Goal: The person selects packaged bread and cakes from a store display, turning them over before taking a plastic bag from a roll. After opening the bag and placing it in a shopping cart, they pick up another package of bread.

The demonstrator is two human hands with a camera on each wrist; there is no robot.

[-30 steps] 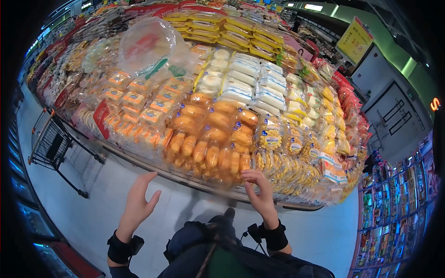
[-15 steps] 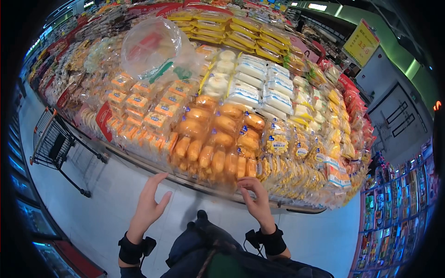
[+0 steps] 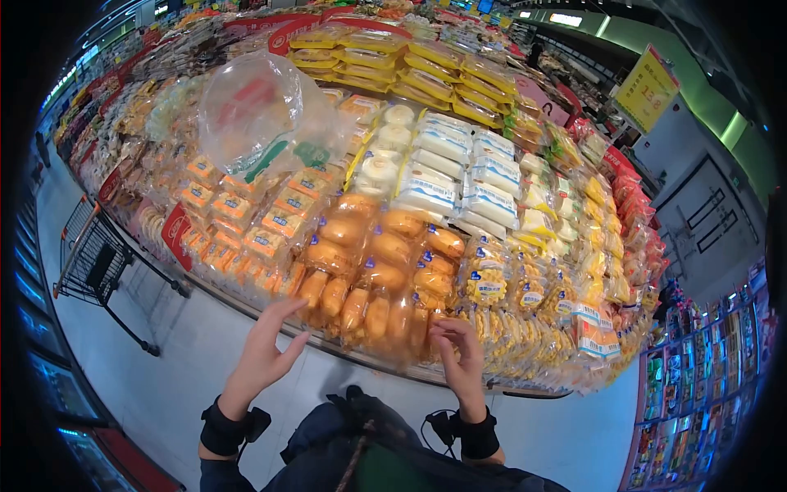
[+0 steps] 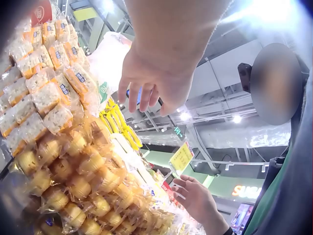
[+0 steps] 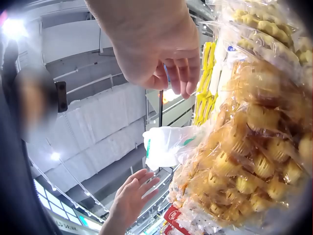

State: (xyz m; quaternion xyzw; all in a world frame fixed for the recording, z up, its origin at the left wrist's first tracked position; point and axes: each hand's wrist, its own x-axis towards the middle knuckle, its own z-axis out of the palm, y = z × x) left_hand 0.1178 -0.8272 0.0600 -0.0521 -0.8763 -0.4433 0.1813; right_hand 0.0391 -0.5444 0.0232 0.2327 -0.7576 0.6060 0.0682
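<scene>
In the head view my left hand (image 3: 264, 354) is at the front edge of a heaped food display, thumb spread from the fingers. Its fingertips overlap the lower left of the front row of clear-wrapped golden buns (image 3: 378, 318). My right hand (image 3: 461, 361) is by the right end of that row, its fingers loosely bent and its fingertips close to the wrapping. Both hands hold nothing. The left wrist view shows the bun packs (image 4: 80, 186) stacked beside and below the left hand (image 4: 159, 73). The right wrist view has bun packs (image 5: 244, 161) below the right hand (image 5: 156, 49).
Orange-labelled cakes (image 3: 283, 209) lie left of the buns, and white packs (image 3: 438, 160) behind them. A clear plastic bag (image 3: 250, 111) with green print sits above the cakes. Yellow-patterned packs (image 3: 489, 275) are to the right. A shopping cart (image 3: 102, 262) stands at left.
The display has shifted lower in the head view, and my left fingertips now overlap the front bun row. My right hand stays near the row's right end.
</scene>
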